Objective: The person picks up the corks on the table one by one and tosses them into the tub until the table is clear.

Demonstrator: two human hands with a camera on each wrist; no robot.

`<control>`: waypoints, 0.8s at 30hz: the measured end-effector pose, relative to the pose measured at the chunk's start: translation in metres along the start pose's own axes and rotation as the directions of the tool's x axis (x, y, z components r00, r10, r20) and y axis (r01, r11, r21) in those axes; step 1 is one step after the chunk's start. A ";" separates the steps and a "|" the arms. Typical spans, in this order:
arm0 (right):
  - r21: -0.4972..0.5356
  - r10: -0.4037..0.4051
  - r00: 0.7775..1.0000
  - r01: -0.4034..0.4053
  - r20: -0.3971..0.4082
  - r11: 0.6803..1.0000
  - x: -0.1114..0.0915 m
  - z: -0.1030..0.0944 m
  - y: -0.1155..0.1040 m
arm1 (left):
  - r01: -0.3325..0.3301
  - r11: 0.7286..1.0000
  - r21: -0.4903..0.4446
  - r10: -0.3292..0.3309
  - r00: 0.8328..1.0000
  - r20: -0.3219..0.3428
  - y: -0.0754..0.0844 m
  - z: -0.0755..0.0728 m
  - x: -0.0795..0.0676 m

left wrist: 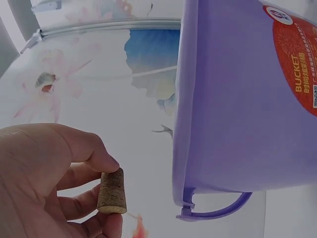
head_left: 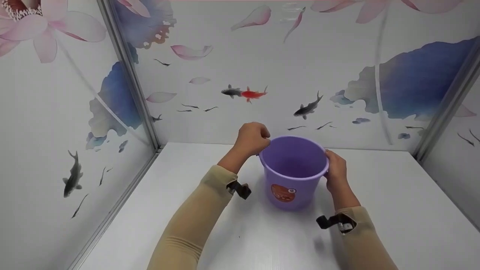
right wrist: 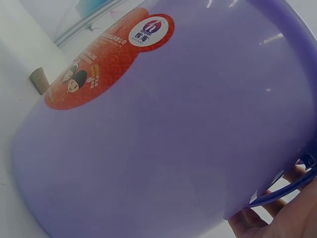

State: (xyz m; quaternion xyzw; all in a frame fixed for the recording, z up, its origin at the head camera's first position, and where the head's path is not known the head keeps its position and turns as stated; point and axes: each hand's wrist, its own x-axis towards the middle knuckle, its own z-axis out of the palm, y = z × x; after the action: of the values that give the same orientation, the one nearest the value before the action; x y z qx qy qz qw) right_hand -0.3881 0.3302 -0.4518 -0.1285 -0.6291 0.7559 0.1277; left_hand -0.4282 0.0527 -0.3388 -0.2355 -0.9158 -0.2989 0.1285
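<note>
A purple bucket (head_left: 290,195) with a red label stands upright on the white table (head_left: 390,210). At the left of its rim is my left hand (head_left: 252,138), raised with the wrist bent. In the left wrist view, this hand pinches a cork stopper (left wrist: 112,192) between thumb and fingertips, just outside the rim. My right hand (head_left: 336,168) holds the bucket's right side at the rim, by the purple handle (right wrist: 285,192). A second cork (right wrist: 38,81) rests on the table by the bucket's base, mostly hidden behind the left wrist camera in the head view.
White panels painted with fish and petals (head_left: 251,67) enclose the table at the back and sides. Metal posts (head_left: 131,75) mark the corners. A black wrist camera (head_left: 240,189) juts from each sleeve.
</note>
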 end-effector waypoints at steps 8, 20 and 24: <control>-0.001 -0.010 1.000 0.010 -0.023 1.000 0.001 0.001 0.001 | -0.021 1.000 -0.002 0.021 1.000 0.020 0.018 0.006 0.008; 0.001 0.006 1.000 -0.006 -0.018 1.000 0.002 0.000 0.000 | -0.030 0.997 -0.066 0.033 0.999 0.037 0.037 0.010 0.017; -0.005 0.022 1.000 -0.022 -0.021 1.000 0.002 0.000 0.000 | -0.041 0.995 -0.091 0.046 0.998 0.050 0.041 0.017 0.015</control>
State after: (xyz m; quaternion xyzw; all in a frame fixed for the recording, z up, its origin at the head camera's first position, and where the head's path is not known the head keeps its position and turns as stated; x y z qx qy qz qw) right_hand -0.3901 0.3307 -0.4514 -0.1435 -0.6281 0.7544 0.1256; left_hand -0.4219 0.0980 -0.3263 -0.2686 -0.8992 -0.3306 0.1002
